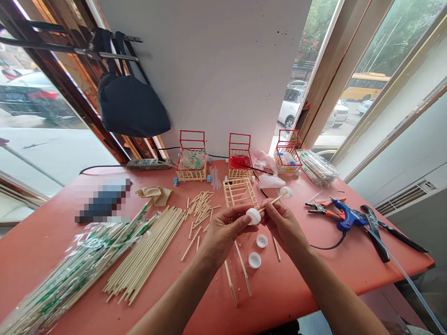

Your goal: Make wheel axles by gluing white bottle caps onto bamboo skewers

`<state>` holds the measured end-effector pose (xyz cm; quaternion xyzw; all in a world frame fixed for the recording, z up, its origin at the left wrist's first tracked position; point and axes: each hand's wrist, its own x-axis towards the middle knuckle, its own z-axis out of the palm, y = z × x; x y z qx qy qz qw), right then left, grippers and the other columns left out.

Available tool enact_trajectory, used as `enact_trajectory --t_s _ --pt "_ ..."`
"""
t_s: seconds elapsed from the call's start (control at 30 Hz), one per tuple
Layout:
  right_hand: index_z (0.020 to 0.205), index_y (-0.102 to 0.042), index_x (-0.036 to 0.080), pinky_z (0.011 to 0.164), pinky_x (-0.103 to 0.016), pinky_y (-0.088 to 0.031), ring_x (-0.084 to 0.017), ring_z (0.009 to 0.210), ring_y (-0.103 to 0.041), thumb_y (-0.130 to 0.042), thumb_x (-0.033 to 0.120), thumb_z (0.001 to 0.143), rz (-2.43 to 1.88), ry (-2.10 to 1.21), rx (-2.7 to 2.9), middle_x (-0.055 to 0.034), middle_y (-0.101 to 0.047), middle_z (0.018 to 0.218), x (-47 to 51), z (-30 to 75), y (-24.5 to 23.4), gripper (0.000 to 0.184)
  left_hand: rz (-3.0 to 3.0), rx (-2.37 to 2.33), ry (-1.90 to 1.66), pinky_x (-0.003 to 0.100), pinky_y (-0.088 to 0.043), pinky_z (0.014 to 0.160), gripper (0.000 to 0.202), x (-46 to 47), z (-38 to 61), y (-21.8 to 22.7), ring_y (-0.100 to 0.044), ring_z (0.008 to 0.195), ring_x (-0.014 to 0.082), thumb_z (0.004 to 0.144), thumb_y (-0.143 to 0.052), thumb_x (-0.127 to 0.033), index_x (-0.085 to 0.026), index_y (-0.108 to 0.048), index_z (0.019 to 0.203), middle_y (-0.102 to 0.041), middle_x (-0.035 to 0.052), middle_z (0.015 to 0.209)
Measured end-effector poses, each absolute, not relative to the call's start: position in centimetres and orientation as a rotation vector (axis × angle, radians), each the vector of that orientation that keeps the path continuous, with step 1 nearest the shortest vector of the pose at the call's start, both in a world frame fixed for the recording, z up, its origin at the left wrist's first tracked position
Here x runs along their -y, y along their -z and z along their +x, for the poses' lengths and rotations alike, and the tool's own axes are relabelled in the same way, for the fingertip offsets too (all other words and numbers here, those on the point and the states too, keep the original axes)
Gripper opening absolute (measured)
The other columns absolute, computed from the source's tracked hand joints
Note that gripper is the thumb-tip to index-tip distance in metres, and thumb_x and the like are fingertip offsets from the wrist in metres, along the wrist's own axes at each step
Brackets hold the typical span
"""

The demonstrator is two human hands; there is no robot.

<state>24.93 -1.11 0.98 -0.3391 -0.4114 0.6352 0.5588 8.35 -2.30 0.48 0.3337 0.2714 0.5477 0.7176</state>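
Note:
Between thumb and fingers, my left hand point(230, 226) grips a white bottle cap point(253, 216). My right hand point(279, 221) pinches a short wooden stick point(277, 200) with one end at that cap. A second white cap point(286, 192) sits at the stick's far end. Below my hands, two loose white caps lie on the table, an upper cap point(261, 240) and a lower cap point(254, 260). Just beyond my fingers stands a small frame of wooden sticks point(240, 191), partly hidden by my hands. Several stick legs point(230, 284) reach toward me beneath my wrists.
Long wooden sticks point(146, 253) and a plastic-wrapped bundle point(80, 270) lie left, short cut pieces point(200, 207) nearer the middle. Small stick carts point(192, 163) with red handles stand at the back. A blue glue gun point(349, 218) and pliers point(323, 211) lie right on the red table point(286, 291).

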Motion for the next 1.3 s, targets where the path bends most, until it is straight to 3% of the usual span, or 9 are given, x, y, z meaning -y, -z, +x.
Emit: enact_trajectory --t_s 0.23,0.57,1.3 --pt "0.08 -0.076 0.021 0.064 -0.023 -0.047 -0.01 0.063 -0.059 -0.089 0.054 0.074 -0.811 -1.481 0.947 0.0027 -0.069 0.066 1.01 25.11 -0.96 0.037 0.751 -0.551 -1.194 0.03 -0.064 0.073 0.044 2.27 8.04 -0.96 -0.079 0.082 0.0223 0.07 -0.093 -0.045 -0.017 -0.084 0.102 -0.083 0.0102 0.092" --pt "0.08 -0.074 0.021 0.061 -0.024 -0.045 -0.012 0.061 -0.058 -0.088 0.056 0.074 -0.814 -1.483 0.985 0.0018 -0.069 0.065 1.16 24.88 -1.17 0.038 0.736 -0.575 -1.194 0.031 -0.064 0.075 0.034 2.39 8.37 -0.48 -0.08 0.083 0.0228 0.067 -0.096 -0.036 -0.018 -0.083 0.094 -0.084 0.0098 0.098" --pt "0.082 -0.074 0.021 0.064 -0.028 -0.045 -0.014 0.063 -0.058 -0.085 0.057 0.077 -0.836 -1.472 1.009 0.0007 -0.068 0.067 1.31 24.83 -1.13 0.037 0.746 -0.606 -1.237 0.036 -0.065 0.083 0.031 2.31 8.48 -0.36 -0.08 0.089 0.0245 0.066 -0.096 -0.034 -0.017 -0.082 0.088 -0.084 0.0095 0.101"
